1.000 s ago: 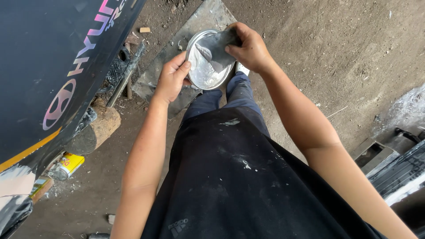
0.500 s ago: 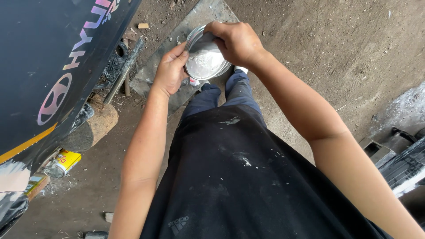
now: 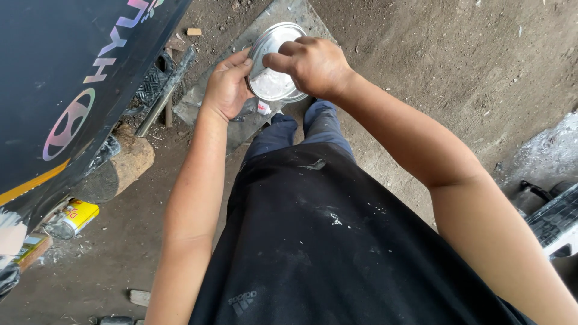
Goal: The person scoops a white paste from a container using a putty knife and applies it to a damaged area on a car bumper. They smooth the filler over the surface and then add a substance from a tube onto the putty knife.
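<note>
Since the earlier frames the right hand [image 3: 313, 63] had slid from the far rim of the tin [image 3: 274, 60] onto its top, and the grey cloth it had pressed there no longer showed; whether it was tucked under the palm cannot be told. The tin itself had stayed at the same height in front of the body, so the work seemed to have shifted from wiping its face to pressing or turning on it with the fingers.

Nearest the camera hung a black apron [image 3: 325, 241] flecked with white, and below it two blue trouser legs [image 3: 301, 129]. Beyond them, both hands held the one round metal tin above the ground: the left hand [image 3: 226, 87] cupped its near-left edge with curled fingers, and the right lay closed over the top, thumb pointing left across the pale, smeared face.

To the left stood a dark car panel [image 3: 54, 78] with a round emblem. On the dirt floor [image 3: 457, 66] under it lay one yellow can [image 3: 75, 216] on its side, and one log [image 3: 129, 159] sat further up. Farther still, a grey slab [image 3: 211, 99] lay under the hands, and a small wood block [image 3: 194, 31] rested beyond that.
</note>
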